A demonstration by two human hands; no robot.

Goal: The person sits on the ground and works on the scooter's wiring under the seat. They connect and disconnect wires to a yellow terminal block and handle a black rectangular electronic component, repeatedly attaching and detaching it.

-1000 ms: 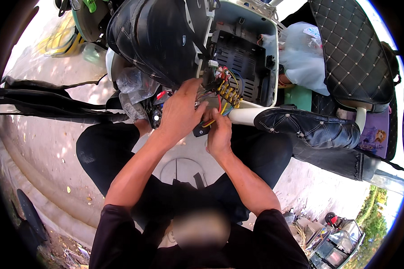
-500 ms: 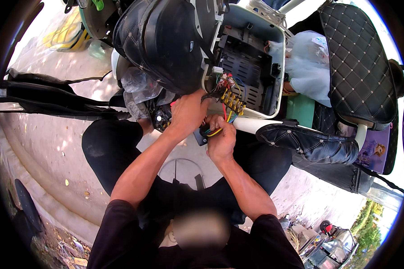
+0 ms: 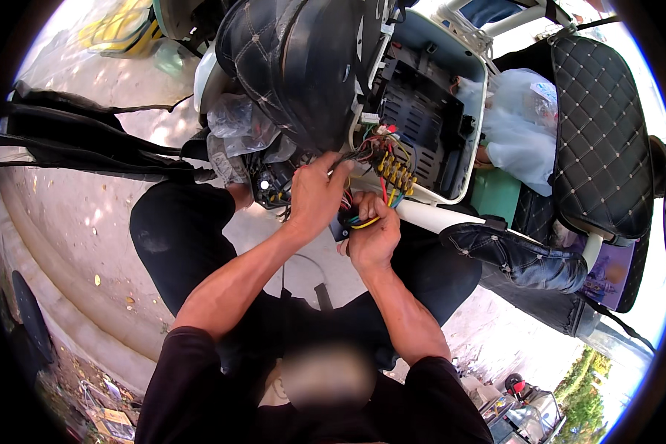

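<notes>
My left hand (image 3: 315,194) is closed on a dark bundle of thin wires (image 3: 359,153) that runs up to several connectors. Close beside it, my right hand (image 3: 374,235) has its fingers curled round thick coloured wires (image 3: 362,222), yellow, green and black among them. A dark flat box (image 3: 340,230) shows just left of those fingers, partly hidden. Above my right hand hangs a row of yellow-capped terminals (image 3: 397,175), with red, yellow and blue leads. Behind the wires, an open grey-white compartment (image 3: 472,148) holds a slotted black tray (image 3: 422,111).
A black padded seat (image 3: 288,66) stands tipped up left of the compartment. A white tube (image 3: 422,216) runs right to a quilted black cover (image 3: 510,251). Farther right are a quilted backrest (image 3: 603,133) and a pale plastic bag (image 3: 518,126). More wiring (image 3: 270,185) lies left of my hands.
The scene has shifted right and slightly down in view, hands included. My left hand has tilted a little at the dark wires; both hands keep their hold.
</notes>
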